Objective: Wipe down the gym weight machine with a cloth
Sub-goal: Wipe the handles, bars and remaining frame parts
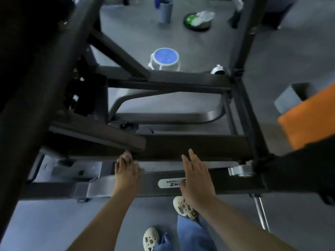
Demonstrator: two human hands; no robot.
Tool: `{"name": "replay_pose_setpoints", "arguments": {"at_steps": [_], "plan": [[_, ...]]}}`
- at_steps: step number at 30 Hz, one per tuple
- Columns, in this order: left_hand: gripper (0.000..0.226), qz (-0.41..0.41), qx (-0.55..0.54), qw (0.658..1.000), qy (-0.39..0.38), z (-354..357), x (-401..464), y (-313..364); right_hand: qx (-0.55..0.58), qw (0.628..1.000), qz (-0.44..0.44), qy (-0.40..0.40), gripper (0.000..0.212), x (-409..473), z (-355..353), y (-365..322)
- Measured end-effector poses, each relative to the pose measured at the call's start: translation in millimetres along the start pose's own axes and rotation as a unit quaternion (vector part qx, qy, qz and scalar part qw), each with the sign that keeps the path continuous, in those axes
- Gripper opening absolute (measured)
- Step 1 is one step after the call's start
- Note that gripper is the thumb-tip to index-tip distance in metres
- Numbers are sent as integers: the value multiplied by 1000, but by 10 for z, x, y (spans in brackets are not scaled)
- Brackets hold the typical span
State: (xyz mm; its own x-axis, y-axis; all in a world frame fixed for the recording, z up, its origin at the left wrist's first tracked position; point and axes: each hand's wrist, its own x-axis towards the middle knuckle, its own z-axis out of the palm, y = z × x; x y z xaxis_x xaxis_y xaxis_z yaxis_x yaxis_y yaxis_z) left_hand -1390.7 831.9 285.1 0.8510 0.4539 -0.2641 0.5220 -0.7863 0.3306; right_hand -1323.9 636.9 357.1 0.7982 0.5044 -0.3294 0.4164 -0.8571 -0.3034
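The dark weight machine (181, 147) fills the middle, low by the grey floor (45, 223). Its long bars run from left to right. No cloth can be seen. The left hand (126, 169) has its fingers bent down on a bar; if it holds something, that is hidden. The right hand (196, 176) lies flat with straight fingers, holding nothing. Farther off stand a blue-lidded tub (165, 57) and a grey cup (164, 10); what is inside them cannot be seen.

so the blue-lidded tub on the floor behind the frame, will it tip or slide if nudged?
The blue-lidded tub looks squat and broad, so probably slides rather than tips. A handle seems to hang at its side; lifting by it may swing. Weight unclear: the lid hides the contents.
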Motion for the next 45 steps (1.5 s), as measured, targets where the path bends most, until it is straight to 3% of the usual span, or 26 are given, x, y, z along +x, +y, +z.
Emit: {"name": "replay_pose_setpoints", "arguments": {"at_steps": [2, 5, 7, 9, 12, 15, 16, 19, 24, 26, 29, 31, 35, 37, 38, 40, 43, 45], "plan": [[43, 51, -17, 999, -12, 75, -152, 231, 2, 999, 45, 13, 71, -148, -69, 160], [48, 218, 47, 975, -15, 254, -296, 681, 55, 990, 130, 31, 68, -372, -166, 403], [59, 317, 83, 944, -40, 326, -372, 1032, 145, 967, 204, 56, 62, -507, -189, 584], [56, 362, 23, 931, -47, 413, -450, 1323, 265, 922, 275, 66, 52, -592, -178, 755], [63, 358, -79, 927, -82, 500, -531, 1768, 428, 836, 340, 43, 33, -606, -166, 953], [64, 356, -118, 924, -81, 609, -507, 2149, 637, 684, 350, 64, 20, -601, -248, 1173], [64, 359, -116, 923, -80, 622, -494, 2250, 675, 649, 345, 72, 20, -606, -276, 1247], [80, 374, -45, 924, -65, 680, -459, 2423, 707, 623, 323, 86, 27, -594, -249, 1458], [82, 366, 40, 916, -161, 931, -247, 2664, 652, 613, 393, 212, 21, -454, -86, 1646], [90, 356, 49, 911, -202, 1055, -166, 2730, 645, 567, 434, 274, 21, -403, -43, 1686], [95, 388, 76, 898, -194, 1210, -63, 2767, 646, 501, 468, 336, 19, -356, 13, 1804], [88, 399, 60, 892, -205, 1275, -44, 2780, 624, 511, 477, 349, 18, -310, 78, 1859], [82, 404, 62, 888, -213, 1402, -7, 2805, 420, 656, 482, 402, 27, -309, 319, 1827], [88, 388, 49, 894, -219, 1441, 37, 2843, 342, 723, 425, 423, 24, -340, 438, 1740], [90, 388, 48, 894, -220, 1439, 70, 2868, 359, 746, 375, 418, 26, -332, 491, 1703], [89, 401, 41, 890, -215, 1418, 134, 2915, 481, 736, 313, 359, 41, -271, 495, 1658], [84, 391, -9, 889, -239, 1393, 216, 2904, 613, 669, 350, 233, 47, -150, 414, 1696], [82, 387, -32, 890, -239, 1406, 220, 2839, 626, 653, 369, 212, 48, -87, 312, 1758]]}}
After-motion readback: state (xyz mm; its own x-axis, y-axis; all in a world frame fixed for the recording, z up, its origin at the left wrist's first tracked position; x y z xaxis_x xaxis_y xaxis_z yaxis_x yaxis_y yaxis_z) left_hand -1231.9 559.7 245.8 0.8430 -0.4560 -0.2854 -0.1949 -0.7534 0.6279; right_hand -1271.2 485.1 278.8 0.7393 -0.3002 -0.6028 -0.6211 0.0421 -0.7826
